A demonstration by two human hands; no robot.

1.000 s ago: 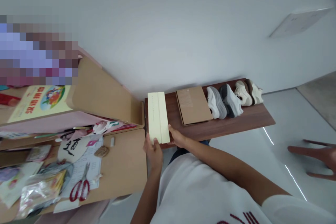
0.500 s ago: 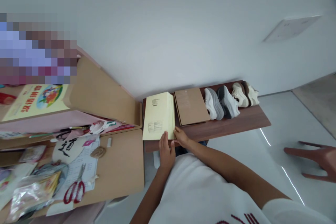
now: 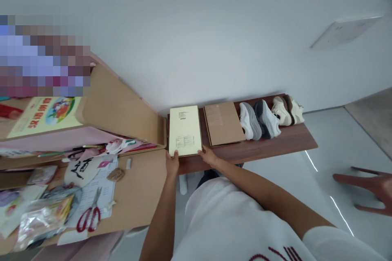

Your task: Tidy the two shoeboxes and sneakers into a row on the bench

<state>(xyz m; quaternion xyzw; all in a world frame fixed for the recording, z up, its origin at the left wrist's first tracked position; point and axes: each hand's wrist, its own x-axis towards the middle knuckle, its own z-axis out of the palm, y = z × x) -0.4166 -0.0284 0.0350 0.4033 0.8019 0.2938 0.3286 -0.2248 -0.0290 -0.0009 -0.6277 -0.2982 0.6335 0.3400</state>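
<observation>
A pale yellow cardboard box [image 3: 185, 126] with small printed labels lies flat at the left end of the brown wooden bench [image 3: 254, 150]. At its near left corner is my left hand [image 3: 172, 164], thumb on the top and fingers hidden along the side. My right hand [image 3: 209, 157] grips the near right corner the same way. To the right of this box is a flat brown cardboard box [image 3: 226, 123], apart from my fingers.
White-and-grey sneakers [image 3: 257, 119] and cream shoes [image 3: 288, 110] stand farther right on the bench, against the wall. On the left, a desk [image 3: 143, 189] holds red-handled scissors [image 3: 90, 217], papers and plastic packets. A reddish-brown stool [image 3: 367, 183] stands at right.
My left hand has shifted left from the box's near edge to its left corner. The yellow box's raised lid has come down, and it now lies squarer on the bench.
</observation>
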